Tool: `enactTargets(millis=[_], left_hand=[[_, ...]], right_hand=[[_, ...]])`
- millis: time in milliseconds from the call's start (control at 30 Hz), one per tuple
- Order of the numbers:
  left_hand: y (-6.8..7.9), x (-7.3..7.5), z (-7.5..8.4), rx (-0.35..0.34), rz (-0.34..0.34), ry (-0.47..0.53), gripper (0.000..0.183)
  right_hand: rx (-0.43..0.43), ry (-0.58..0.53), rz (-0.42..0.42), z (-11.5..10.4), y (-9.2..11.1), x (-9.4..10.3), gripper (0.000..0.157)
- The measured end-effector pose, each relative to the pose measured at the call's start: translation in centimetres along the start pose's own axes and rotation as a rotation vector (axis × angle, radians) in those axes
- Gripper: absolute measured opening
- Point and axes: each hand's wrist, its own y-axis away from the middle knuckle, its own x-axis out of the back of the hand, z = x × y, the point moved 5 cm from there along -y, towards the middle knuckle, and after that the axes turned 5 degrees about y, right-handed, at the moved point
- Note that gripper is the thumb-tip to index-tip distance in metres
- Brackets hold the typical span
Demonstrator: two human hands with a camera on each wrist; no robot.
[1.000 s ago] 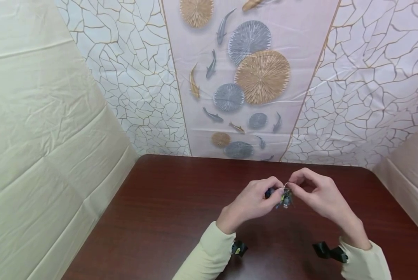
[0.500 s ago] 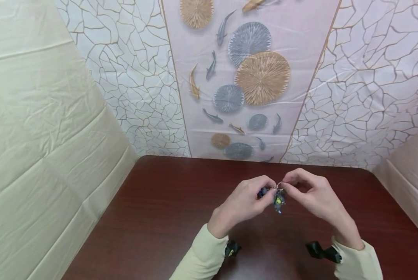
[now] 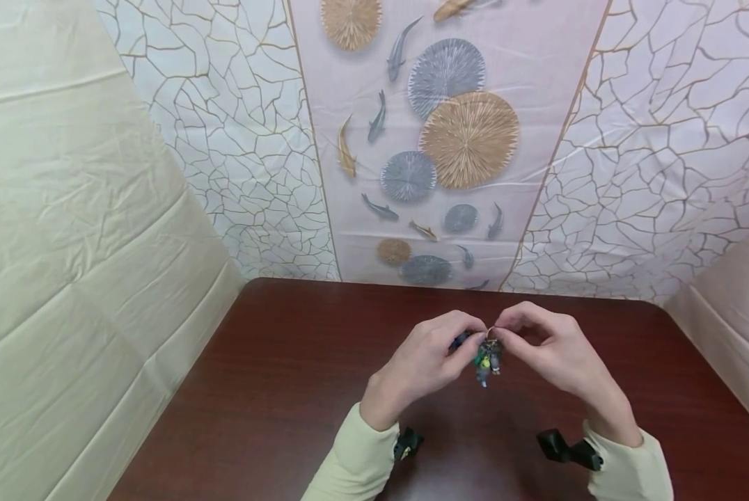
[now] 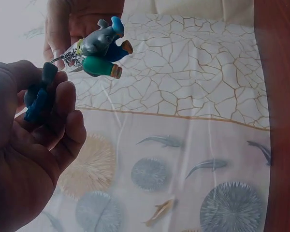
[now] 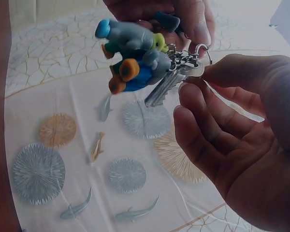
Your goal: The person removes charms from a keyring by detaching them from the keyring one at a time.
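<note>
My left hand (image 3: 434, 355) and right hand (image 3: 553, 348) meet above the table, with a bunch of small toy figure keychains (image 3: 486, 363) hanging between them. In the left wrist view, my left fingers hold a blue and grey figure (image 4: 38, 99), partly hidden by them. A green-bodied figure (image 4: 99, 66) and a grey one (image 4: 99, 41) dangle beyond. The right wrist view shows a silver key (image 5: 163, 90) among the figures on a metal key ring (image 5: 203, 50). My right thumb and fingers pinch at the ring beside the key's head; the exact contact is partly hidden.
A dark red-brown table (image 3: 299, 390) lies beneath the hands. Behind it hangs a patterned cloth (image 3: 462, 229) with fish and round leaf shapes; plain cream cloth (image 3: 99, 264) covers the left side. Black wrist mounts (image 3: 569, 449) stick out from the sleeves.
Both hands have shifted left together with the key ring. The dangling figures have swung and now hang lower below the fingers. Both hands keep their hold.
</note>
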Motion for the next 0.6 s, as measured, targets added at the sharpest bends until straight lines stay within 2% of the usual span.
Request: enactTargets(millis=[300, 600], left_hand=[[0.02, 0.61, 0.55, -0.028, 0.016, 0.007, 0.009], [0.13, 0.57, 0.67, -0.040, 0.007, 0.044, 0.009]], right_hand=[[0.003, -0.056, 0.015, -0.76, 0.09, -0.47, 0.028], [0.018, -0.070, 0.021, -1.00, 0.20, -0.55, 0.029]])
